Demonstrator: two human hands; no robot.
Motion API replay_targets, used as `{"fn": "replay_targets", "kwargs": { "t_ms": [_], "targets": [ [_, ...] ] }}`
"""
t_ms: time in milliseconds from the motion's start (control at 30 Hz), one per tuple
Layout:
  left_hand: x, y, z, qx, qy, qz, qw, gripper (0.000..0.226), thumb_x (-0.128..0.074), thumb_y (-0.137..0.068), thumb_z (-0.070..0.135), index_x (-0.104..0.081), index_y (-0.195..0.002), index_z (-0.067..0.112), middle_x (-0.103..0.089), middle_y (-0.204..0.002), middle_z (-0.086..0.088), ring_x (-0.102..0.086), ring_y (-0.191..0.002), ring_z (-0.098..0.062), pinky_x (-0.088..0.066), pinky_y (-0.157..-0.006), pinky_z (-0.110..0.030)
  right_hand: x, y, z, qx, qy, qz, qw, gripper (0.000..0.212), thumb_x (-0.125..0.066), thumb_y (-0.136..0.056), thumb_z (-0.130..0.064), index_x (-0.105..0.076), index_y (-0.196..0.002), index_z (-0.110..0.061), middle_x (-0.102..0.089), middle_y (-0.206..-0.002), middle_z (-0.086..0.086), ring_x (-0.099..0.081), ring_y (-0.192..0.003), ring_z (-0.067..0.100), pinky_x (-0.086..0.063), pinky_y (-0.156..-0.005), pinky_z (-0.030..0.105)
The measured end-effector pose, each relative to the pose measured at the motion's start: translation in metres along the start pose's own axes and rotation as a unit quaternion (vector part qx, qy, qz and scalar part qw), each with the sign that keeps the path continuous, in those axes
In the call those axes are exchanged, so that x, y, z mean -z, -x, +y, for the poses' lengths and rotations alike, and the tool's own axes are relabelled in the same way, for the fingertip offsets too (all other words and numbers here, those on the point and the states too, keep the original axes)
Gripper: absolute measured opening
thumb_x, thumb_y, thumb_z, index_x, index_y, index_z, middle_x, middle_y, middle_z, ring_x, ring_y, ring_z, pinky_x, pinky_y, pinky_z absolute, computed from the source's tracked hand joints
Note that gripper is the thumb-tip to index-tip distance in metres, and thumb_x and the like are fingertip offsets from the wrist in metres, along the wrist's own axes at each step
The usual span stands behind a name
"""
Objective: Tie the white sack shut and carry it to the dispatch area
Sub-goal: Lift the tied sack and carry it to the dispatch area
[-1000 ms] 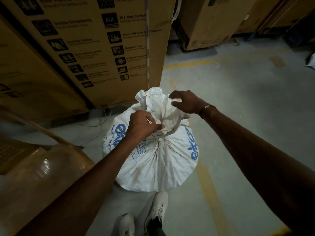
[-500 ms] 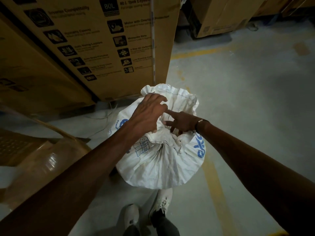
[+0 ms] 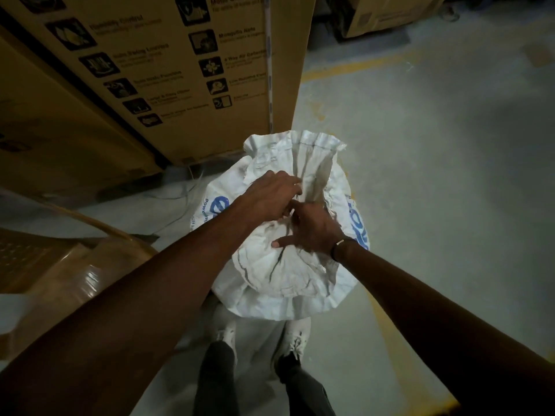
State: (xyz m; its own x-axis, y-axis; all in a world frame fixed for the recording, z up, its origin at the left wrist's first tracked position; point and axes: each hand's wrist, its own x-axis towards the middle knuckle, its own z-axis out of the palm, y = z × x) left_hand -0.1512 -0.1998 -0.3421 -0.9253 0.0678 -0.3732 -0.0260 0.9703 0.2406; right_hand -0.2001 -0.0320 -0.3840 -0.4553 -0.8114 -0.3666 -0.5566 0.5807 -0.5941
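From the head camera I look straight down on a white woven plastic sack with blue printing (image 3: 288, 274), standing on the grey concrete floor (image 3: 435, 181) just ahead of my two white shoes (image 3: 295, 334). Its gathered mouth fans up and away from me, close to the base of a tall brown cardboard carton printed with black feature icons (image 3: 186, 70).

My left hand (image 3: 270, 199) lies over the neck of the sack, fingers curled down into the bunched fabric; it seems to be gripping the cloth, though the fingertips are hidden. My right hand (image 3: 312, 232), with a thin dark band at the wrist (image 3: 339, 246), meets it from the right, thumb stuck out flat on the sack, the other fingers tucked in beside the left hand. Whether they pinch anything I cannot tell.

A yellow painted line (image 3: 354, 72) crosses the floor beyond, and a shiny plastic-wrapped brown parcel (image 3: 75, 277) sits at my left.
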Motion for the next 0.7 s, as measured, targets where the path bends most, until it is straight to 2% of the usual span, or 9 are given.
{"fn": "replay_targets", "kwargs": {
  "t_ms": [33, 100, 200, 267, 400, 533, 633, 700],
  "targets": [
    [-0.005, -0.003, -0.004, 0.008, -0.020, -0.022, 1.000, 0.063, -0.073, -0.093, 0.040, -0.052, -0.151, 0.025, -0.038, -0.167, -0.003, -0.040, -0.147, -0.029, -0.033, -0.115, -0.045, -0.003, 0.002, 0.004, -0.005, -0.002, 0.026, 1.000, 0.084, -0.097, -0.063, -0.063, -0.066, -0.125, -0.016, -0.064, -0.103, -0.001, -0.063, -0.097, 0.024, -0.045, -0.082, 0.032],
    [-0.015, -0.005, -0.013, 0.029, -0.036, -0.055, 0.997, 0.076, -0.071, -0.091, 0.056, -0.042, -0.157, 0.032, -0.024, -0.173, -0.003, -0.030, -0.152, -0.032, -0.025, -0.121, -0.051, -0.009, 0.006, 0.016, -0.043, -0.013, 0.050, 0.998, 0.085, -0.093, -0.061, -0.072, -0.069, -0.125, -0.022, -0.062, -0.125, 0.002, -0.058, -0.115, 0.024, -0.048, -0.096, 0.036],
    [-0.034, 0.002, -0.030, 0.067, 0.005, -0.080, 0.995, 0.076, -0.055, -0.095, 0.070, -0.032, -0.161, 0.040, -0.010, -0.177, -0.004, -0.018, -0.157, -0.036, -0.016, -0.124, -0.060, -0.018, 0.010, 0.033, -0.111, -0.033, 0.041, 0.992, 0.084, -0.081, -0.078, -0.073, -0.060, -0.147, -0.030, -0.052, -0.160, 0.003, -0.046, -0.149, 0.028, -0.037, -0.123, 0.041],
    [-0.047, 0.009, -0.040, 0.094, 0.049, -0.078, 0.991, 0.076, -0.047, -0.095, 0.076, -0.029, -0.162, 0.045, -0.005, -0.177, -0.003, -0.015, -0.157, -0.036, -0.015, -0.122, -0.064, -0.024, 0.011, 0.040, -0.156, -0.038, 0.043, 0.986, 0.078, -0.070, -0.091, -0.069, -0.050, -0.158, -0.034, -0.040, -0.171, 0.007, -0.038, -0.157, 0.031, -0.025, -0.130, 0.042],
    [-0.074, 0.019, -0.052, 0.129, 0.095, -0.083, 0.984, 0.089, -0.043, -0.086, 0.088, -0.014, -0.163, 0.053, 0.006, -0.177, 0.003, -0.007, -0.159, -0.035, -0.012, -0.120, -0.069, -0.041, 0.008, 0.047, -0.202, -0.048, 0.020, 0.978, 0.081, -0.047, -0.100, -0.075, -0.024, -0.169, -0.039, -0.016, -0.180, 0.009, -0.019, -0.165, 0.038, -0.012, -0.135, 0.049],
    [-0.101, 0.018, -0.063, 0.148, 0.106, -0.050, 0.982, 0.099, -0.044, -0.080, 0.093, -0.005, -0.162, 0.055, 0.018, -0.176, 0.004, -0.003, -0.160, -0.036, -0.013, -0.118, -0.073, -0.058, 0.001, 0.051, -0.233, -0.055, 0.008, 0.971, 0.089, -0.044, -0.098, -0.079, -0.007, -0.171, -0.043, -0.002, -0.183, 0.001, -0.006, -0.167, 0.040, -0.007, -0.133, 0.058],
    [-0.112, 0.016, -0.064, 0.145, 0.121, -0.038, 0.981, 0.098, -0.047, -0.081, 0.091, -0.004, -0.162, 0.056, 0.020, -0.175, 0.003, -0.003, -0.160, -0.036, -0.015, -0.117, -0.072, -0.062, 0.000, 0.056, -0.243, -0.052, 0.010, 0.969, 0.090, -0.044, -0.097, -0.082, -0.006, -0.170, -0.046, -0.004, -0.183, -0.001, -0.010, -0.166, 0.041, -0.011, -0.132, 0.062],
    [-0.112, 0.018, -0.062, 0.143, 0.143, -0.012, 0.979, 0.097, -0.048, -0.082, 0.089, -0.007, -0.163, 0.055, 0.018, -0.176, 0.002, -0.005, -0.159, -0.035, -0.018, -0.117, -0.072, -0.055, 0.003, 0.052, -0.223, -0.050, 0.039, 0.973, 0.085, -0.048, -0.100, -0.075, -0.016, -0.170, -0.039, -0.014, -0.181, 0.005, -0.019, -0.165, 0.039, -0.018, -0.133, 0.057]
  ]
}}
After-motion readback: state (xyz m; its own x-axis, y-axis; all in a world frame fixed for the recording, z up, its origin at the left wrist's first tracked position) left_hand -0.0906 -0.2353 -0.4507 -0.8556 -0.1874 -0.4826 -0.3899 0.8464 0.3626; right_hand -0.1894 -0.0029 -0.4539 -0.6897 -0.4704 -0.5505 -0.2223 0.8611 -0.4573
